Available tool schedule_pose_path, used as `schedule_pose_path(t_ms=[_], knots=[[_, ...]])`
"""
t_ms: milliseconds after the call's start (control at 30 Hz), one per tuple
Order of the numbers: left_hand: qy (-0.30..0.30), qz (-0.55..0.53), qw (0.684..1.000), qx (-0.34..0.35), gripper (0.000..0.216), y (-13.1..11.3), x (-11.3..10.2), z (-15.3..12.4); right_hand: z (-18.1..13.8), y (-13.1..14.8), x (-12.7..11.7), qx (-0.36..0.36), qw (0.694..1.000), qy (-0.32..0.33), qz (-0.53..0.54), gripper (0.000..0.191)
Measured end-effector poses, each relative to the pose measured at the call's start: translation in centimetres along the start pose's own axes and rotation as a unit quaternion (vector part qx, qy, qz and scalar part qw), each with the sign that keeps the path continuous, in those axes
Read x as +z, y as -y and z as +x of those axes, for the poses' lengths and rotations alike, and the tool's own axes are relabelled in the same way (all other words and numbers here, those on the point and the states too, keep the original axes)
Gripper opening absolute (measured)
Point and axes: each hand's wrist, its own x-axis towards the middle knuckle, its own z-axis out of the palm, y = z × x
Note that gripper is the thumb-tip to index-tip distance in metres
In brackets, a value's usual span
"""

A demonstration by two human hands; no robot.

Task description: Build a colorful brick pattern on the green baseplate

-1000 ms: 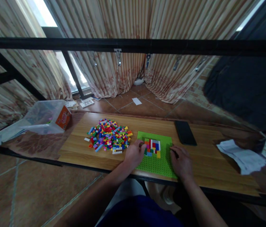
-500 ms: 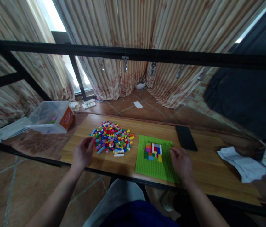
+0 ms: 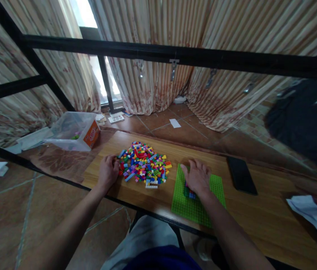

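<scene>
My left hand is at the left edge of a pile of small coloured toy bricks, its fingers curled together; what they hold, if anything, is too small to make out. My right hand hovers over or rests on the green studded baseplate, fingers stretched out and apart. Under it lies a block of joined bricks, mostly hidden by the hand; only blue and green ones show at its near edge. A white brick lies at the near side of the pile.
On the wooden table, a black phone lies right of the baseplate, with white paper farther right. A clear plastic box stands at the back left. A black bar crosses beyond the table.
My right hand has moved from the baseplate's right edge onto its middle, covering the joined bricks, and its fingers have opened out. My left hand stays beside the pile. The view has turned slightly.
</scene>
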Motion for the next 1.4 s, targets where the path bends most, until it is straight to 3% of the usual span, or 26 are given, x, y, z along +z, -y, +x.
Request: schedule_pose_path(t_ms=[267, 633, 800, 900, 1033, 1167, 1400], knots=[[0.015, 0.013, 1.000, 0.007, 0.030, -0.3, 0.4, -0.2, 0.0, -0.6, 0.4, -0.013, 1.000, 0.015, -0.023, 0.066], [0.058, -0.003, 0.997, 0.049, 0.031, -0.5, 0.6, -0.5, -0.3, -0.1, -0.1, -0.017, 1.000, 0.005, -0.024, 0.060], [0.038, -0.033, 0.998, 0.026, 0.029, -0.3, 0.4, -0.4, -0.5, 0.0, -0.9, -0.080, 0.994, -0.064, 0.030, 0.043], [0.024, -0.047, 0.999, 0.014, 0.029, -0.2, 0.4, -0.4, -2.1, 1.8, -1.8, -0.168, 0.978, -0.096, 0.078, 0.030], [0.016, -0.048, 0.998, 0.021, 0.029, -0.1, 0.5, -0.3, -6.0, 6.3, -1.8, -0.273, 0.953, -0.025, 0.128, 0.023], [0.018, -0.039, 0.999, 0.034, 0.027, -0.1, 0.5, -0.1, -8.6, 9.3, 0.0, -0.240, 0.963, -0.008, 0.124, 0.021], [0.014, -0.020, 0.998, 0.050, 0.029, 0.2, 0.6, 0.2, -9.2, 9.4, 1.1, -0.201, 0.969, -0.040, 0.139, 0.013]])
